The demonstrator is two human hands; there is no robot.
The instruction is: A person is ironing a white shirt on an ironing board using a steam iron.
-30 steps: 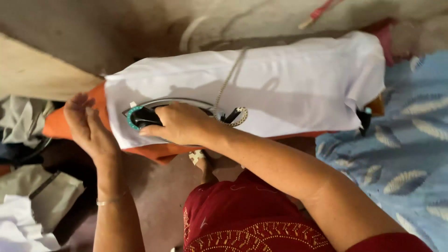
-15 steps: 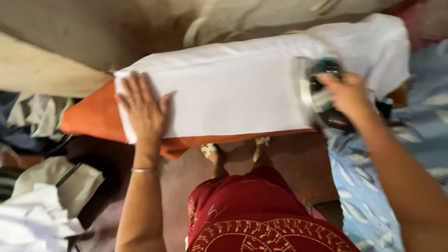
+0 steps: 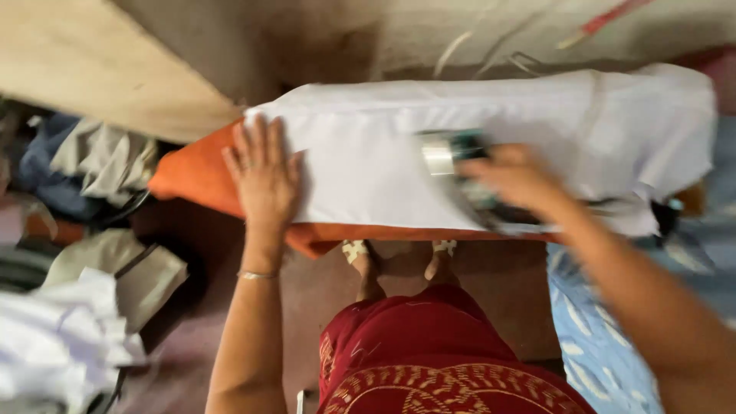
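A white cloth (image 3: 383, 146) lies spread over an orange-covered ironing board (image 3: 195, 172). My left hand (image 3: 263, 172) rests flat with fingers apart on the cloth's left end, holding it down. My right hand (image 3: 515, 178) grips the handle of a clothes iron (image 3: 452, 157) with a silver soleplate and green-black body, sitting on the middle of the cloth. The iron and right hand are blurred by motion.
Piles of folded and crumpled clothes (image 3: 84, 307) lie at the left on the floor. A blue patterned fabric (image 3: 613, 337) covers the right side. My feet (image 3: 399, 257) stand under the board's near edge. A wooden panel (image 3: 92, 69) is at upper left.
My right hand slid the iron from the board's left end to the far right, then back toward the middle. My left hand moved onto the cloth's left end and stays flat there.
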